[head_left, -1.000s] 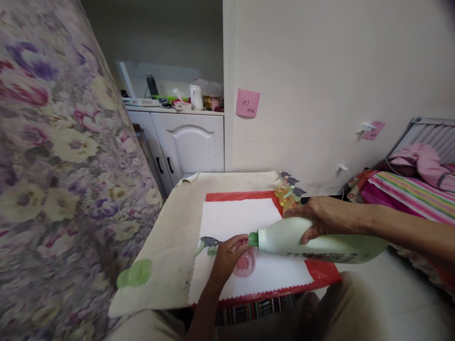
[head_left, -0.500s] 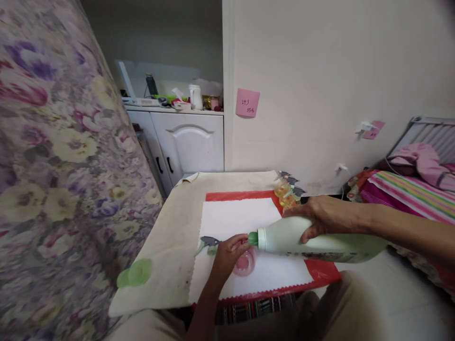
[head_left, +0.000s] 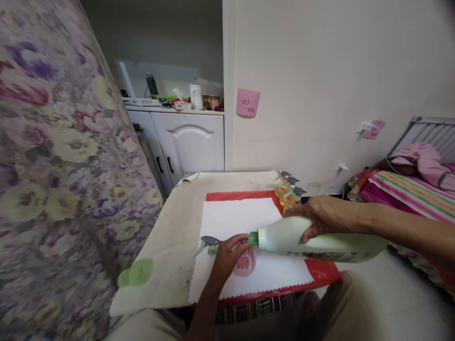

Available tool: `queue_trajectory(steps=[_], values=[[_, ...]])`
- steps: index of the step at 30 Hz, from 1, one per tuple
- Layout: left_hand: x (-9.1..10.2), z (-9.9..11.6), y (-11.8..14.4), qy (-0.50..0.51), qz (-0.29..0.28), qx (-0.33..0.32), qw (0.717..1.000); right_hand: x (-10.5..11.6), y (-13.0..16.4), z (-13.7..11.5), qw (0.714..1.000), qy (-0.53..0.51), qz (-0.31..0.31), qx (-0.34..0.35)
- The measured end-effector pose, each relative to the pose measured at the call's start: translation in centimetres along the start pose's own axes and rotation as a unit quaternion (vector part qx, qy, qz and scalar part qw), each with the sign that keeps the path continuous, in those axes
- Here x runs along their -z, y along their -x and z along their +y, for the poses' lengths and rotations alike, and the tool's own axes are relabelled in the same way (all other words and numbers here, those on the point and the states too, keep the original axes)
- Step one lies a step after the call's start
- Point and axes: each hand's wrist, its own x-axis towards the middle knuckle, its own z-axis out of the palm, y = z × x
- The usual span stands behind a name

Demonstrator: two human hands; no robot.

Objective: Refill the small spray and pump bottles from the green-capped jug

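My right hand (head_left: 325,215) grips a large pale green bottle (head_left: 320,244), tipped almost level, its green neck pointing left. The neck sits right at the mouth of a small pink bottle (head_left: 245,262) standing on a white cloth (head_left: 234,218). My left hand (head_left: 227,255) wraps around the small pink bottle and steadies it. A grey and green spray head (head_left: 208,244) lies on the cloth just left of my left hand.
The cloth lies on a red mat (head_left: 322,274) on a beige table (head_left: 174,237). A green cap (head_left: 135,273) lies near the table's left front corner. Small yellow spray bottles (head_left: 286,192) stand at the back. A floral curtain (head_left: 53,166) hangs left; bedding (head_left: 412,189) lies right.
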Motion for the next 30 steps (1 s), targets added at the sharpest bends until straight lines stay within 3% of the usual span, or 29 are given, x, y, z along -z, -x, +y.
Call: queue_trajectory(steps=[30], values=[[0.02, -0.02, 0.05, 0.001, 0.004, 0.001, 1.0, 0.39, -0.01, -0.49, 1.0, 0.011, -0.004, -0.007]])
